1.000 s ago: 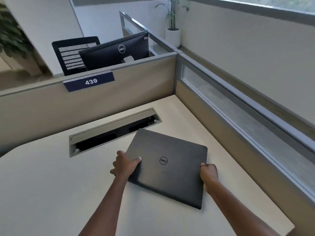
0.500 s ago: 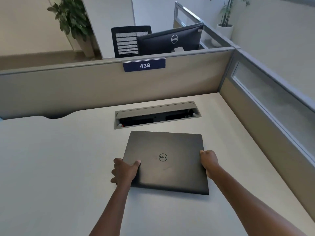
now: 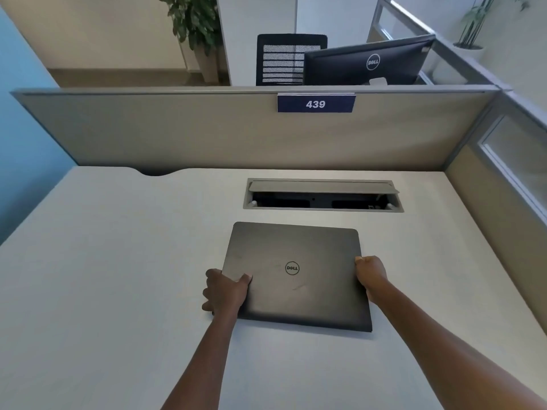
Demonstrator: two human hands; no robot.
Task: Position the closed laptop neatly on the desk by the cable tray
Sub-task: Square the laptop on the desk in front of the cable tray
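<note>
A closed dark grey laptop (image 3: 296, 273) with a round logo on its lid lies on the pale desk (image 3: 118, 291), its far edge roughly parallel to the cable tray (image 3: 322, 195) and a short gap in front of it. The tray is a grey-framed slot in the desk with its flap raised and a dark inside. My left hand (image 3: 226, 292) grips the laptop's left edge, thumb on the lid. My right hand (image 3: 371, 273) holds the right edge, fingers curled around it.
A beige partition (image 3: 207, 131) with a blue "439" sign (image 3: 315, 103) runs behind the desk. Another partition with a glass strip (image 3: 515, 161) bounds the right side. Beyond it stand a monitor (image 3: 367, 62), a black chair and potted plants.
The laptop has been turned from a skewed angle to square with the cable tray, both hands keeping their hold. The view has swung round to face the partition.
</note>
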